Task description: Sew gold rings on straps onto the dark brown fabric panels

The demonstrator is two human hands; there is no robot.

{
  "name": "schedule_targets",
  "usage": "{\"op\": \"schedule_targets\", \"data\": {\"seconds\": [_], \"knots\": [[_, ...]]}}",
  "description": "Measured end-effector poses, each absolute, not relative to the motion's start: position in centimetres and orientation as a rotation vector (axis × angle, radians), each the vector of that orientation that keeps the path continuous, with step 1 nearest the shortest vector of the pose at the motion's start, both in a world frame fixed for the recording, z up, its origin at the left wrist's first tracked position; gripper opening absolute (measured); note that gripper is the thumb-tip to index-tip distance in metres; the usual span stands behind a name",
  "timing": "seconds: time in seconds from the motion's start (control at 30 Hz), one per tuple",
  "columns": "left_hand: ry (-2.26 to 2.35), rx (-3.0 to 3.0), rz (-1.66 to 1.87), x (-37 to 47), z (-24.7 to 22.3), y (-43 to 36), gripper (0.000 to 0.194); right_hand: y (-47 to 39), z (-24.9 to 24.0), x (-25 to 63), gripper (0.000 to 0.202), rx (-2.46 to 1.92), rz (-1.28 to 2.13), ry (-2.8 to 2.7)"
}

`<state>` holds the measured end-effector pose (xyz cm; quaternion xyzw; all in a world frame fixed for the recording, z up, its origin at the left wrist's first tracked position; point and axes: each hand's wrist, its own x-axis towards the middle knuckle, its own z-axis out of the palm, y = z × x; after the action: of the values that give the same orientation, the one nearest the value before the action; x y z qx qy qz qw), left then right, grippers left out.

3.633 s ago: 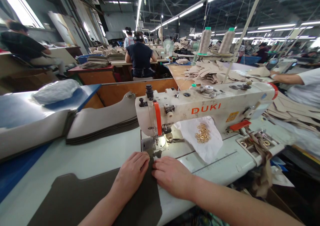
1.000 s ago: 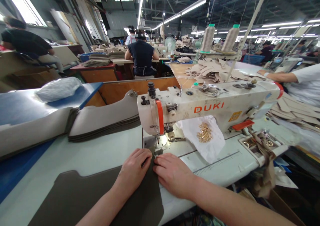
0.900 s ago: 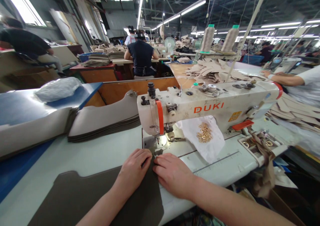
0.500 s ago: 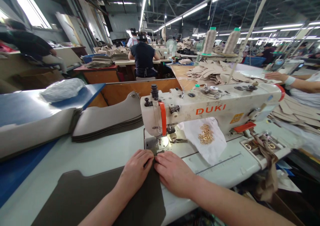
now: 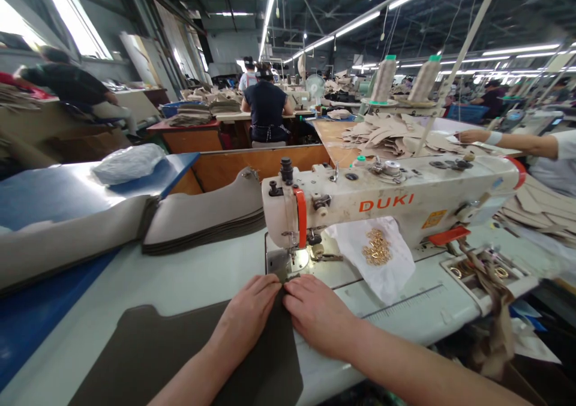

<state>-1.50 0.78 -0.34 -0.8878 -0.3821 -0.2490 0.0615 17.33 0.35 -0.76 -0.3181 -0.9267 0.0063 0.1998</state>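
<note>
A dark olive-grey panel (image 5: 180,340), stiff and flat like leather or coated cloth, lies on the pale sewing table in front of me. My left hand (image 5: 245,313) rests over it, fingers closed in a pinch at its far narrow end. Right beside it, my right hand (image 5: 319,313) has its fingertips curled on the same end, the two hands almost touching. Just beyond the fingertips are the needle plate and presser foot (image 5: 297,256) of a white DUKI sewing machine (image 5: 342,202). My fingers cover the panel's tip and whatever small piece may be there.
Gold-coloured metal fittings (image 5: 377,247) lie on a white sheet (image 5: 400,277) under the machine arm. A tray (image 5: 483,274) with rings and a hanging strip is at right. Stacked panels (image 5: 202,214) stand left. A co-worker's hand (image 5: 472,136) is over beige pieces.
My view has turned slightly left, so the scene sits further right. Both my hands stay at the panel's end by the needle. The co-worker's arm at right has stretched further left.
</note>
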Motion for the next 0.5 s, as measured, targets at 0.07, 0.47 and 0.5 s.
{"op": "schedule_targets", "data": {"seconds": [0.07,0.47,0.5], "knots": [[-1.144,-2.692,-0.729,-1.5,-0.3,0.7,0.03,0.5,-0.8,17.3,0.009,-0.865,-0.011,-2.592],[-1.07,-2.719,-0.765,-0.1,-0.6,3.7,0.03,3.0,-0.7,19.0,0.004,-0.848,-0.157,-2.638],[-1.072,-2.716,-0.771,0.0,-0.6,4.0,0.03,3.2,-0.7,19.1,0.003,-0.862,-0.149,-2.637]]}}
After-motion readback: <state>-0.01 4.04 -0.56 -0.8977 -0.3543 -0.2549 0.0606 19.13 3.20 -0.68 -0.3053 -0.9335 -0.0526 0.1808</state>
